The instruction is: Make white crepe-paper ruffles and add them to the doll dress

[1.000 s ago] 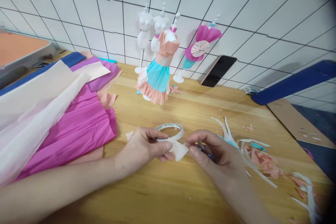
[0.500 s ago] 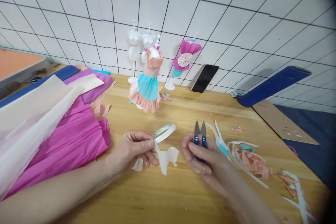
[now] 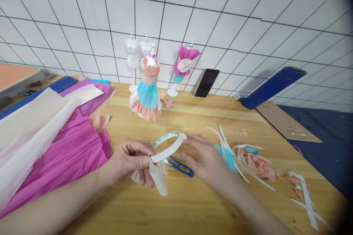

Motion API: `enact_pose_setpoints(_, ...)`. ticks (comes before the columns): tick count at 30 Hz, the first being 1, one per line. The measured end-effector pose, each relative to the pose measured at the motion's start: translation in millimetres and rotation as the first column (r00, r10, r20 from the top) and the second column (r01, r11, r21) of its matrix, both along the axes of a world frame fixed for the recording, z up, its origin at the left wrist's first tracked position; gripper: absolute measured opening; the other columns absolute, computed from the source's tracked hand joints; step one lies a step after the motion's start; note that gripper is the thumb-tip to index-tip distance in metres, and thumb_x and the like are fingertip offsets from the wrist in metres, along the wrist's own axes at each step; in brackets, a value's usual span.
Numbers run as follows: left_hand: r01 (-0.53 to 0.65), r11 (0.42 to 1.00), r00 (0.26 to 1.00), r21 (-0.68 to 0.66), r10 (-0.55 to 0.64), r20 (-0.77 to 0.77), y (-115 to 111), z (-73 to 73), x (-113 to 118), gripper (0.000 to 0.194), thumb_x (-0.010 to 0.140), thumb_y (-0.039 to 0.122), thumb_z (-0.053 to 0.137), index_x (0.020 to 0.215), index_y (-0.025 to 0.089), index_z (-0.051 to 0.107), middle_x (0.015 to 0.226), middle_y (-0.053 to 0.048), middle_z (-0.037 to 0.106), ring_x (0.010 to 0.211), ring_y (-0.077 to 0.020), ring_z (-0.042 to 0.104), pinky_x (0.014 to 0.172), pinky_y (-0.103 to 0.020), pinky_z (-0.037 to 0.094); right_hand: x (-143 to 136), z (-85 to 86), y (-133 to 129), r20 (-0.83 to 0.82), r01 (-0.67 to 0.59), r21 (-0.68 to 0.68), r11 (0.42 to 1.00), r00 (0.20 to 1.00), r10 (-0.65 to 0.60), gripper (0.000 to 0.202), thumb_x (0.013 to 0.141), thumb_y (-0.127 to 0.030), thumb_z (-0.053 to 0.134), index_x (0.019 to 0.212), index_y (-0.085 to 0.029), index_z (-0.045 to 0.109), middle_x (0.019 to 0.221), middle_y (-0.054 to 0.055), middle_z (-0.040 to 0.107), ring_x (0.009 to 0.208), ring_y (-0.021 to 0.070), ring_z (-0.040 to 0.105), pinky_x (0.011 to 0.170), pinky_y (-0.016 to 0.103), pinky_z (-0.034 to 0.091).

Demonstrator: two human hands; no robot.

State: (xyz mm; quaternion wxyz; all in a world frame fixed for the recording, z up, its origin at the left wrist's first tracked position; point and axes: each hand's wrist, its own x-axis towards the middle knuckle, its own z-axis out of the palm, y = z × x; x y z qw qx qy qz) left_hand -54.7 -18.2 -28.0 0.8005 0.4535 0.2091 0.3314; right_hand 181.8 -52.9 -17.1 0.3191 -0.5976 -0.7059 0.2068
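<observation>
My left hand is closed, pinching a roll of double-sided tape together with a piece of white crepe paper. The paper dangles below the fingers, and part of it is hidden behind them. My right hand is slightly blurred at the far side of the roll. Its fingertips meet the tape's right edge, while the thumb stands apart from them. Blue-handled thread snips lie on the table between the two hands, their blades partly hidden behind the tape and paper.
A doll mannequin in a peach and blue paper dress stands at the back, beside bare mannequins and a magenta-dressed one. A phone leans on the wall. Magenta paper lies left; paper scraps lie right.
My right hand has let go of the thread snips, which now lie on the table, and has moved left to the tape roll. The view has shifted slightly.
</observation>
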Motion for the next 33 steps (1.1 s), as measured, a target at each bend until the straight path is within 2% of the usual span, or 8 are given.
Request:
enact_pose_setpoints(4,0.05,0.998,0.998,0.037,-0.048,-0.051,-1,3.1,0,0.019,0.075,0.028,0.073,0.081,0.011,0.072,0.069,-0.009,0.071,0.054,-0.0188,0.07,0.04,-0.015,0.05,-3,11.9,-6,-0.467,0.05,-0.054,0.997,0.882,-0.069,0.022,0.082,-0.035,0.058,0.097,-0.022,0.065,0.097,0.006,0.068,0.091,0.0207,0.063,0.08,0.035,0.049)
enact_pose_setpoints(7,0.077,0.996,0.996,0.049,-0.076,-0.036,-1,4.0,2,0.015,0.075,0.025,0.073,0.081,0.012,0.073,0.072,-0.009,0.071,0.055,-0.0187,0.07,0.042,-0.015,0.052,-5,11.5,-6,-0.592,0.033,-0.145,0.989,0.798,-0.113,0.022,0.079,-0.039,0.062,0.09,-0.02,0.066,0.084,0.003,0.066,0.077,0.0167,0.061,0.07,0.029,0.048)
enact_pose_setpoints(11,0.101,0.994,0.995,0.036,-0.101,0.004,-2,3.1,2,0.011,0.077,0.023,0.071,0.083,0.014,0.073,0.075,-0.007,0.071,0.057,-0.0176,0.071,0.043,-0.014,0.052,1,8.1,5,-0.586,0.031,-0.16,0.987,0.801,-0.121,0.025,0.077,-0.041,0.062,0.066,-0.019,0.057,0.056,-0.003,0.051,0.053,0.0117,0.046,0.053,0.025,0.039)
enact_pose_setpoints(17,0.099,0.995,0.995,-0.005,-0.099,0.02,-1,3.7,3,0.012,0.075,0.023,0.072,0.081,0.013,0.073,0.072,-0.006,0.071,0.056,-0.0174,0.071,0.042,-0.014,0.052,23,12.4,21,-0.533,0.19,-0.109,0.976,0.817,-0.219,0.036,0.081,-0.043,0.049,0.054,-0.024,0.034,0.049,-0.007,0.03,0.043,0.0104,0.031,0.04,0.025,0.028)
enact_pose_setpoints(24,0.045,0.998,0.998,-0.049,-0.043,0.042,-2,-2.7,5,0.014,0.074,0.024,0.074,0.078,0.011,0.071,0.064,-0.006,0.071,0.051,-0.018,0.069,0.039,-0.013,0.051,73,23.6,21,-0.18,0.479,0.08,0.874,0.87,-0.46,0.044,0.082,-0.043,0.052,0.048,-0.022,0.033,0.046,-0.006,0.029,0.042,0.0099,0.029,0.042,0.025,0.023)
enact_pose_setpoints(27,0.0,0.998,0.998,-0.057,0.003,0.058,-2,-3.7,8,0.011,0.074,0.022,0.073,0.078,0.012,0.071,0.063,-0.004,0.07,0.05,-0.0161,0.069,0.039,-0.013,0.05,97,20.8,33,0.01,0.451,0.105,0.886,0.891,-0.455,0.01,0.063,-0.027,0.064,0.06,-0.022,0.056,0.055,-0.001,0.052,0.054,0.0184,0.051,0.052,0.031,0.039)
enact_pose_setpoints(29,-0.027,0.998,0.997,-0.064,0.032,0.069,-2,-3.9,10,0.011,0.075,0.022,0.073,0.078,0.012,0.071,0.065,-0.004,0.071,0.05,-0.0151,0.069,0.039,-0.012,0.05,110,18.3,40,0.062,0.423,0.136,0.896,0.899,-0.434,0.019,0.056,-0.019,0.064,0.074,-0.023,0.063,0.078,0.006,0.065,0.083,0.0309,0.061,0.07,0.042,0.046)
enact_pose_setpoints(33,-0.073,0.994,0.997,-0.081,0.075,0.03,-4,-1.5,14,0.014,0.073,0.023,0.074,0.077,0.011,0.069,0.063,-0.003,0.071,0.049,-0.0145,0.068,0.039,-0.012,0.05,118,19.6,39,0.107,0.407,0.223,0.886,0.893,-0.437,0.006,0.068,-0.031,0.062,0.064,-0.026,0.06,0.108,0.012,0.063,0.127,0.0412,0.036,0.1,0.057,0.03)
